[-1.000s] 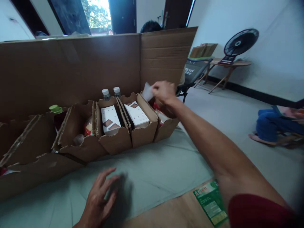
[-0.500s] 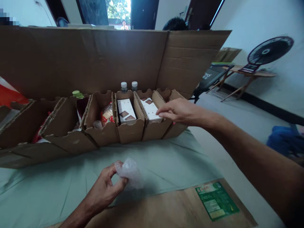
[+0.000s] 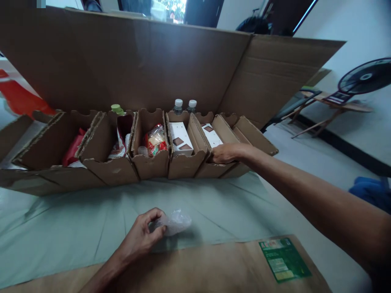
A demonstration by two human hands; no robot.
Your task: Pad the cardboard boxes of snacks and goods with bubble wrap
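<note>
My left hand (image 3: 143, 236) pinches a crumpled piece of clear bubble wrap (image 3: 175, 221) just above the pale green cloth (image 3: 76, 219). My right hand (image 3: 227, 153) reaches into a cardboard compartment (image 3: 214, 169) near the right end of the row, fingers curled down inside it; what they hold is hidden. Beside that hand lies a white box with brown diamonds (image 3: 211, 135). A second such box (image 3: 181, 138) lies one compartment to the left, with two capped bottles (image 3: 183, 106) behind them.
A tall cardboard wall (image 3: 137, 61) backs the row of compartments. Other compartments hold a snack packet (image 3: 155, 140), a green-capped bottle (image 3: 116, 109) and red packaging (image 3: 73, 147). A green label (image 3: 284, 264) sits on a cardboard sheet near me. A fan (image 3: 365, 77) stands at far right.
My right hand has dropped from above the boxes into the right-hand compartment. My left hand picked the bubble wrap off the cloth and keeps it pinched. The view shifted left.
</note>
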